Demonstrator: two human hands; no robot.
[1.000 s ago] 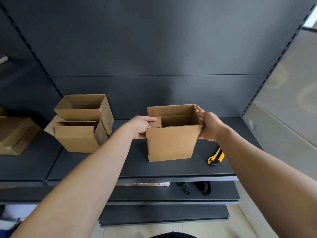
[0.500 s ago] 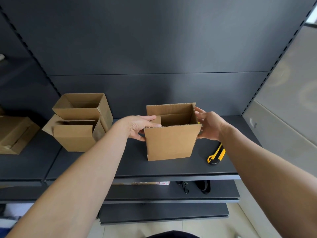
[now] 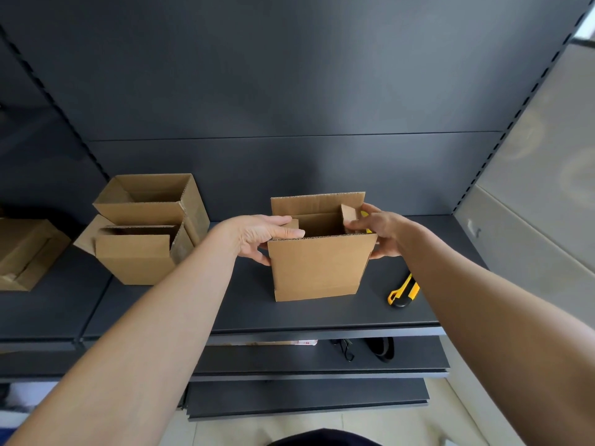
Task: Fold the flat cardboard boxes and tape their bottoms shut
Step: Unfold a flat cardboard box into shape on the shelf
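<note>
The dark shelf (image 3: 322,313) carries my open cardboard box (image 3: 317,265), upright at its middle, with a stack of two folded boxes (image 3: 141,252) well to its left. My left hand (image 3: 260,235) has its grip closed on the box's left flap. My right hand (image 3: 380,233) seems to pinch the right flap, though it is partly hidden. A yellow knife (image 3: 404,291) lies near the box, on its right.

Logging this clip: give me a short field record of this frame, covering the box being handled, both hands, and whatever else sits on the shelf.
box: open box, upright on shelf
left hand: holds its left side flap
right hand: holds its right side flap
left of it: stacked boxes, open
right of it: yellow utility knife
</note>
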